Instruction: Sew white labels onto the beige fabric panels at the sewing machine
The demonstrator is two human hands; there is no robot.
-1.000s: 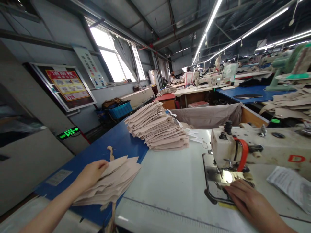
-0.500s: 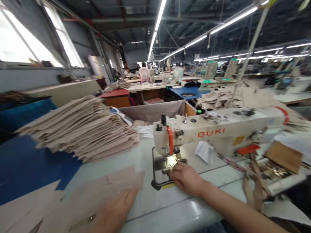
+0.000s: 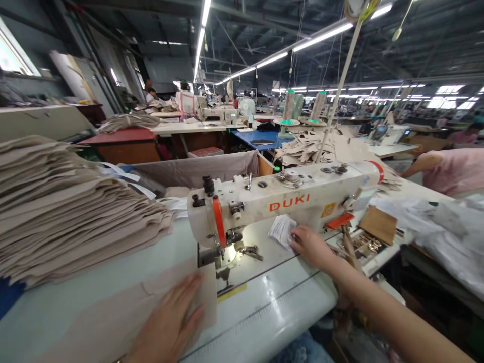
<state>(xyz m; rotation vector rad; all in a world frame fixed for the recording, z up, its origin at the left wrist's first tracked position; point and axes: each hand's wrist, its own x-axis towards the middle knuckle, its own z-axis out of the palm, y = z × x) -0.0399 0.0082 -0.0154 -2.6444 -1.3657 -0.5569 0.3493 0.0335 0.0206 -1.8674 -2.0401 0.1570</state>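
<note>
My left hand [image 3: 170, 315] lies flat on a beige fabric piece [image 3: 124, 315], its fingers stretched out and the thumb apart. The fabric's right end reaches the front left of the sewing machine [image 3: 249, 212], beside the lit needle area. At the right, my right hand [image 3: 312, 247] has its fingertips closed at the right edge of a small stack of white labels [image 3: 280, 231], which lies on the table below the machine's arm. Whether one label or several are in the pinch is hidden.
A tall pile of beige fabric pieces [image 3: 71, 212] stands at the left. Right of the machine are a tray with metal hardware [image 3: 372, 244], a brown piece [image 3: 378, 224] and clear plastic [image 3: 438, 227]. A person's pink sleeve [image 3: 457, 169] shows at far right.
My right hand has moved from the needle area rightward to the white labels. My left hand has brought the fabric closer to the machine. The view has turned right.
</note>
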